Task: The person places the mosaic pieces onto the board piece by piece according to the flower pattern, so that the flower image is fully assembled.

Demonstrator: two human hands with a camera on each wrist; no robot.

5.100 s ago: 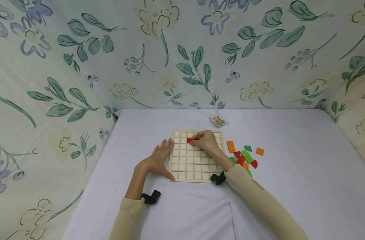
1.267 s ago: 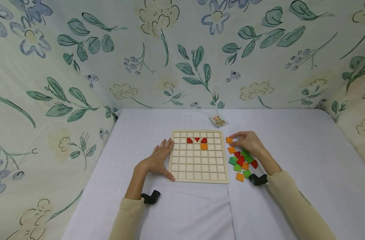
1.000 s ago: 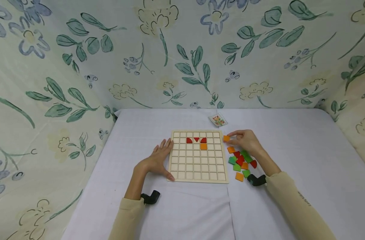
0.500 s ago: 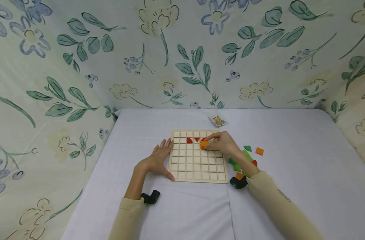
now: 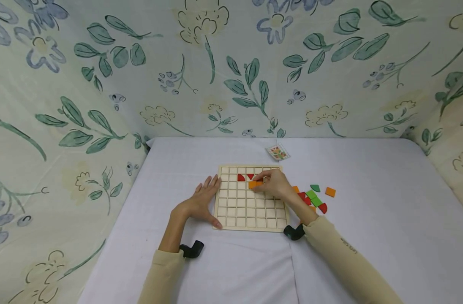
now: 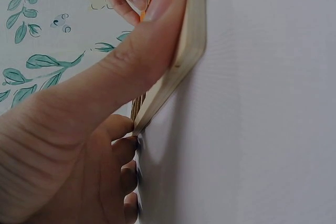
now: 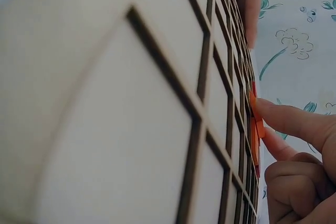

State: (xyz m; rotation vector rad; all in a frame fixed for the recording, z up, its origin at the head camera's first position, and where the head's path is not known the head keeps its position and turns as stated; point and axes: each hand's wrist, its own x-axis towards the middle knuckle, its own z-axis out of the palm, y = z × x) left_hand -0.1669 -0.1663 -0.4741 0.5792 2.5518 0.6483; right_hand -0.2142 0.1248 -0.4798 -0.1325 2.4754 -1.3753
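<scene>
A pale wooden grid board (image 5: 241,202) lies on the white-covered table. My left hand (image 5: 202,202) rests along its left side, fingers spread and straight. In the left wrist view the thumb (image 6: 131,59) presses on the board's near corner. My right hand (image 5: 275,184) pinches an orange square tile (image 5: 252,185) between thumb and finger, over a cell in the third row. A second orange tile sits just right of it, partly covered. Above them are a red quarter-round tile (image 5: 241,178) and a red triangle tile (image 5: 250,176); the right hand hides another red tile's spot.
Right of the board lies a loose cluster of red, green and orange tiles (image 5: 311,194), partly behind the right forearm. A green tile (image 5: 315,187) and an orange tile (image 5: 330,192) lie apart. A small picture card (image 5: 278,152) lies behind the board.
The right hand has taken an orange tile from the side pile and carried it left onto the board, beside the orange tile there. The left hand has stayed in place.
</scene>
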